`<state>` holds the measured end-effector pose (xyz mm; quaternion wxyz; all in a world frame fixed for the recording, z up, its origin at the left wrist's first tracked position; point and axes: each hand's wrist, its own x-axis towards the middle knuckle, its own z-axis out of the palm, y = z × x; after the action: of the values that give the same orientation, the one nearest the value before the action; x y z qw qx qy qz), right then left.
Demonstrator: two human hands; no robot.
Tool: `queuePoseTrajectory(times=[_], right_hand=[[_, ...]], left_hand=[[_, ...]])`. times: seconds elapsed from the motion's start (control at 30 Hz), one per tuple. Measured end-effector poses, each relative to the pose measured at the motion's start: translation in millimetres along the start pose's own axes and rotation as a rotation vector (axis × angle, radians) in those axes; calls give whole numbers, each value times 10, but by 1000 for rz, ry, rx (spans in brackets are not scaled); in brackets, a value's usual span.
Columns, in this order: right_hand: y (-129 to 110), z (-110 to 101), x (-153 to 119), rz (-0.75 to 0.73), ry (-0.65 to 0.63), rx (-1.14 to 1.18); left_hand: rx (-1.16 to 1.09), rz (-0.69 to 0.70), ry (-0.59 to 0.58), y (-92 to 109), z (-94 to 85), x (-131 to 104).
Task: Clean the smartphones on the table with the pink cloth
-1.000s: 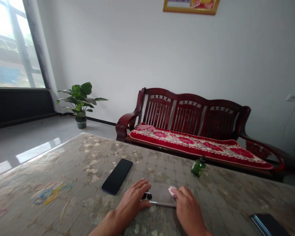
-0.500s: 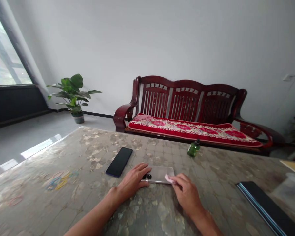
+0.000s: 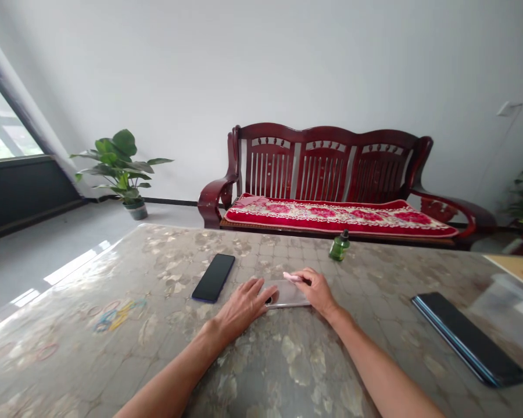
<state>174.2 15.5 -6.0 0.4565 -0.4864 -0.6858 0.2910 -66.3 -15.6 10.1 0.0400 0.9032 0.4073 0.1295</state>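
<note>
A pale phone (image 3: 287, 295) lies back up on the table, its dark camera lenses partly covered by fingers. My left hand (image 3: 243, 303) grips the phone's left end, thumb along the near edge and fingers over the top. Pinched in my right hand (image 3: 318, 290) is a small wad of pale pink cloth (image 3: 291, 277), at the phone's far edge. That hand hides the phone's right end. To the left of my left hand lies a dark phone (image 3: 214, 277), screen up.
A green bottle (image 3: 340, 246) with a black cap stands near the table's far edge. Several stacked dark phones (image 3: 466, 337) lie at the right, beside a clear plastic container (image 3: 512, 307). Coloured rubber bands (image 3: 117, 315) are at the left. Beyond is a wooden bench (image 3: 322, 157).
My right hand, with the pink cloth, has moved from the phone's near right part to its far edge. My left hand stays at the left end. The view has shifted slightly.
</note>
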Motion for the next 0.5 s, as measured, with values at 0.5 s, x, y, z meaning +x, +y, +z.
queuePoseTrajectory(times=[0.5], right_hand=[[-135,-278,-289,445,252,490]], left_hand=[[-171,75,8,172,49,232]])
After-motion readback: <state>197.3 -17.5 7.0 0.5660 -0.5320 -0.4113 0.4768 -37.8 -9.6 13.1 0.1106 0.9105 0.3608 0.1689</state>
